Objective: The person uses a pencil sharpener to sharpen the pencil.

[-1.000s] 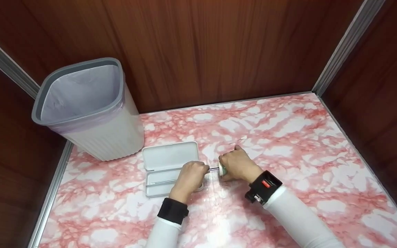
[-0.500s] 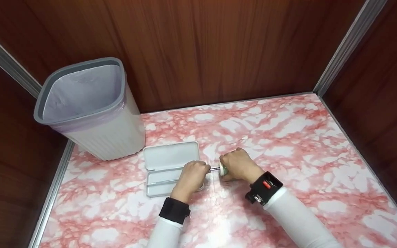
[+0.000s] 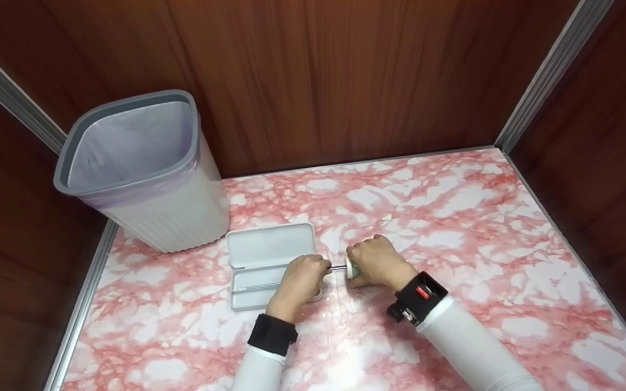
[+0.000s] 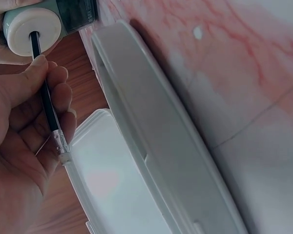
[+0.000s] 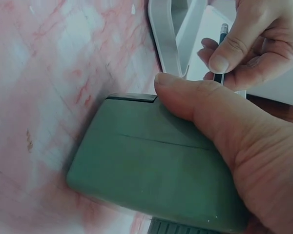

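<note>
In the left wrist view, a dark pencil [image 4: 49,107] with a metal band and an eraser end runs into the hole of a round white port [image 4: 33,30]. That port is on a green pencil sharpener [image 5: 146,156], its broad side facing the right wrist camera. My left hand [image 3: 302,276] pinches the pencil between thumb and fingers, a short way from the port. My right hand [image 3: 376,262] grips the sharpener, its thumb lying over the top. Just left of the sharpener lies a pale grey pencil case [image 3: 270,247], lid folded back, partly covered by my left hand.
A tall white waste bin [image 3: 182,217] with a grey rim and a purple liner stands at the back left. Dark wood panels [image 3: 345,81] rise behind and on both sides of the red and white marbled tabletop [image 3: 454,217].
</note>
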`<state>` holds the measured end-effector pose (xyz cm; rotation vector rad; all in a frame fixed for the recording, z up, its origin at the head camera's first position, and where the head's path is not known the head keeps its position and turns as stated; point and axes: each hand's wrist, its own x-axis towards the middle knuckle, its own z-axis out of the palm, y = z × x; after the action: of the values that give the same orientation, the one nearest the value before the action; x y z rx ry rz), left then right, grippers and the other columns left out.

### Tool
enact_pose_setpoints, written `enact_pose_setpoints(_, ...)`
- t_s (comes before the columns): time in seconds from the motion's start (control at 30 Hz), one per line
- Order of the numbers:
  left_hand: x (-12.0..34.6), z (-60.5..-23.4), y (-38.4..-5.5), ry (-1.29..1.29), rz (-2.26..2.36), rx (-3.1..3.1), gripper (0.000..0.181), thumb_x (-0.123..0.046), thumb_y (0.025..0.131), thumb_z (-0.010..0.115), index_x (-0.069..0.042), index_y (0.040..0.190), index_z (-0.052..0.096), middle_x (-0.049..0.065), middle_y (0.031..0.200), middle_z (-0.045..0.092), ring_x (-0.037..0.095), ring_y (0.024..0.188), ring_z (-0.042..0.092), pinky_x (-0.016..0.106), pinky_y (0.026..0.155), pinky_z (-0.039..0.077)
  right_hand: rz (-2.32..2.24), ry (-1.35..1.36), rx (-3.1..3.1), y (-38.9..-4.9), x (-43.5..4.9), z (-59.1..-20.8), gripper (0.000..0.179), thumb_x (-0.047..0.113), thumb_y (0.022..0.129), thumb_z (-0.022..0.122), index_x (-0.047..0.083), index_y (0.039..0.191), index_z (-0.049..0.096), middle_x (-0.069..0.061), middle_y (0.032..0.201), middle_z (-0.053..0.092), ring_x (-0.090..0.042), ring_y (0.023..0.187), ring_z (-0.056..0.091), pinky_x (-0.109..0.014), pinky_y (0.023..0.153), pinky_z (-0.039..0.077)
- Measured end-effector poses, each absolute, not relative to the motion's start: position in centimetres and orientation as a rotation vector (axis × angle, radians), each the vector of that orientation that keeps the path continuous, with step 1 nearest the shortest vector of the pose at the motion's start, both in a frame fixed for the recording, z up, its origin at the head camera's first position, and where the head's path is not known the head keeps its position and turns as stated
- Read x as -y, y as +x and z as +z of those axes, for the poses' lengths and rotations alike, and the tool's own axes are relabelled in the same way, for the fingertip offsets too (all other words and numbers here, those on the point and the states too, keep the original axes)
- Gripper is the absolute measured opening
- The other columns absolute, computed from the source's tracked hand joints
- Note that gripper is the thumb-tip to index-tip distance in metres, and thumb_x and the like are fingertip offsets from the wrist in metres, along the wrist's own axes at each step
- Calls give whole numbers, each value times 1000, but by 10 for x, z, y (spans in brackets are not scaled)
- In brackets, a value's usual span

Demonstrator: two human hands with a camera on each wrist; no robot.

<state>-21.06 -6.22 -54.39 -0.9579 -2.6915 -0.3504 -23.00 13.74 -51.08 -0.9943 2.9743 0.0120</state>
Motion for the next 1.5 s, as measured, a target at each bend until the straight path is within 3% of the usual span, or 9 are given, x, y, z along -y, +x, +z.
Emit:
enact_pose_setpoints(0.4, 77, -544, -206, -881, -567, 2732, 6, -13, 87, 71, -11, 81, 69, -2, 75, 63, 22, 71, 64, 38, 67, 50, -68, -972, -2926, -226, -128, -507, 50, 54, 62, 84, 15, 81, 60, 2, 73, 60, -22, 66, 60, -42, 63, 49)
enact_pose_setpoints(0.6, 78, -545, -203, -896, -583, 2733, 6, -12, 86, 71, -10, 81, 69, -1, 77, 63, 21, 71, 64, 37, 67, 50, -416, -847, -2836, -220, -150, -495, 70, 47, 65, 85, 8, 119, 63, -7, 103, 68, -25, 89, 64, -44, 81, 50)
enact_pose_setpoints(0.7, 79, -544, -202, -893, -533, 2752, 4, -11, 84, 70, -9, 81, 68, -1, 77, 62, 21, 72, 63, 37, 67, 49, -608, -783, -2797, -214, -168, -489, 70, 40, 71, 84, 6, 127, 60, -10, 115, 66, -25, 98, 62, -43, 87, 48)
enact_pose_setpoints(0.77, 78, -543, -202, -891, -497, 2759, 3, -9, 80, 68, -8, 83, 68, 0, 79, 62, 21, 74, 62, 37, 69, 49, -674, -757, -2786, -208, -180, -488, 64, 35, 75, 82, 5, 128, 60, -11, 118, 65, -25, 102, 61, -43, 89, 47)
enact_pose_setpoints(0.93, 70, -539, -201, -885, -469, 2766, 28, -9, 75, 65, -4, 102, 68, 5, 96, 63, 24, 90, 62, 38, 81, 48, -704, -809, -2814, -197, -198, -495, 45, 21, 87, 71, 0, 126, 60, -12, 116, 65, -28, 106, 62, -45, 90, 48)
enact_pose_setpoints(1.17, 39, -535, -199, -929, -428, 2755, 64, -37, 78, 74, -3, 130, 56, 9, 116, 57, 24, 108, 55, 37, 97, 41, -744, -805, -2964, -192, -202, -504, 16, 11, 97, 58, 8, 107, 69, 0, 95, 68, -16, 89, 65, -37, 80, 52)
enact_pose_setpoints(1.33, 15, -537, -203, -938, -255, 2754, 83, -57, 74, 75, -6, 136, 51, 8, 118, 58, 24, 109, 56, 37, 95, 41, -729, -845, -2996, -194, -201, -508, 15, 11, 98, 56, 9, 104, 70, -1, 92, 67, -16, 86, 64, -36, 78, 52)
enact_pose_setpoints(1.5, -1, -539, -209, -908, -132, 2795, 87, -64, 66, 77, -7, 127, 56, 7, 106, 64, 24, 93, 62, 38, 82, 44, -753, -845, -2998, -195, -202, -510, 15, 12, 98, 57, 10, 104, 70, -2, 92, 68, -16, 86, 64, -36, 79, 52)
